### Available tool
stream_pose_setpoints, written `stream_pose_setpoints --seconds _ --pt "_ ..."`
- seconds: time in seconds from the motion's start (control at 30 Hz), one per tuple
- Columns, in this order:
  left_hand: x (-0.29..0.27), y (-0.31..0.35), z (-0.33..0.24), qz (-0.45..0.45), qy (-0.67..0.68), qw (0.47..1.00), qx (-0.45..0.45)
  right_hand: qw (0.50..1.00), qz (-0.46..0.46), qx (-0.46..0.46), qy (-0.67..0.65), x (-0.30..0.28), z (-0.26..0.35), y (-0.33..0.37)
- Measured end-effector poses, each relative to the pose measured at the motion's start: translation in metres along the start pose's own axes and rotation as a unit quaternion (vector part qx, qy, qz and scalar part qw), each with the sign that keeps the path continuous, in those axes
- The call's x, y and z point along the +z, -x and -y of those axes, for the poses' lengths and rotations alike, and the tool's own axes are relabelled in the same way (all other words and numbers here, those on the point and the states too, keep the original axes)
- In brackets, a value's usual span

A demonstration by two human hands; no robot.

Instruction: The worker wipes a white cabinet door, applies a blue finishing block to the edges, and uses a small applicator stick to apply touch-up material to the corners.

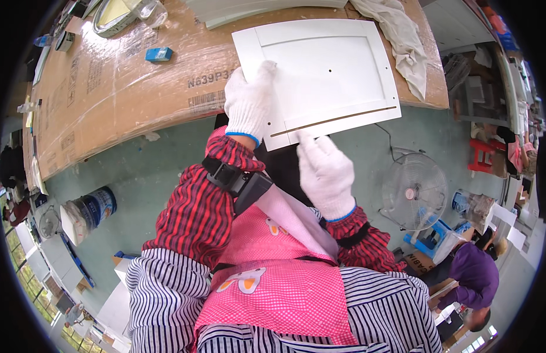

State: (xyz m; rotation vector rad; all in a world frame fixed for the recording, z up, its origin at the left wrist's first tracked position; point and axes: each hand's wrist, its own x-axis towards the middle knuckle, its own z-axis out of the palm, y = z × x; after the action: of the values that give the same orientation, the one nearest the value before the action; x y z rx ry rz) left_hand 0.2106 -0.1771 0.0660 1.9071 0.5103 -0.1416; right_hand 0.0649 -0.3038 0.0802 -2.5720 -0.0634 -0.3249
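A white framed panel [320, 65] with a recessed middle, a long dark slot along its near side and a few small holes lies tilted at the table's near edge, jutting out over it. My left hand [249, 103], in a white knit glove, is closed on the panel's left edge with the thumb on top. At the near edge, by the slot's left part, my right hand [326, 173] in a matching glove has its fingers curled together, touching the panel's rim. Whatever those fingers may hold is hidden.
The table [125, 94] is covered with wrapped cardboard. On it are a small blue block [159, 55], a tape roll [114, 17], a white cloth [402, 41] and another white panel [255, 9]. A floor fan [414, 191] stands right, a bucket [96, 206] left. Another person [473, 276] bends at lower right.
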Motion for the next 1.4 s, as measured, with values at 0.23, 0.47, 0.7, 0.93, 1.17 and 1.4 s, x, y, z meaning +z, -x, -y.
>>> stream_pose_setpoints --seconds 0.23,0.47,0.7,0.93,1.17,1.4 --pt "-0.002 0.006 -0.005 0.016 0.025 1.000 0.009 1.000 -0.024 0.011 0.016 0.004 -0.007 0.003" --pt "0.000 0.002 0.002 0.010 0.019 1.000 0.020 0.999 -0.024 0.029 0.025 0.000 -0.010 0.005" --pt "-0.001 0.003 0.000 0.024 0.045 0.999 0.017 0.999 -0.020 0.029 0.032 -0.001 -0.009 0.005" --pt "0.004 0.003 -0.001 0.021 0.022 0.999 0.010 0.999 -0.023 0.029 -0.011 -0.001 -0.005 0.000" --pt "-0.007 0.003 0.000 0.044 0.060 0.997 0.018 0.999 0.016 -0.033 -0.022 0.003 -0.001 -0.007" --pt "0.000 -0.004 0.009 0.033 0.041 0.998 0.038 0.967 -0.125 0.133 0.180 -0.074 -0.172 -0.021"
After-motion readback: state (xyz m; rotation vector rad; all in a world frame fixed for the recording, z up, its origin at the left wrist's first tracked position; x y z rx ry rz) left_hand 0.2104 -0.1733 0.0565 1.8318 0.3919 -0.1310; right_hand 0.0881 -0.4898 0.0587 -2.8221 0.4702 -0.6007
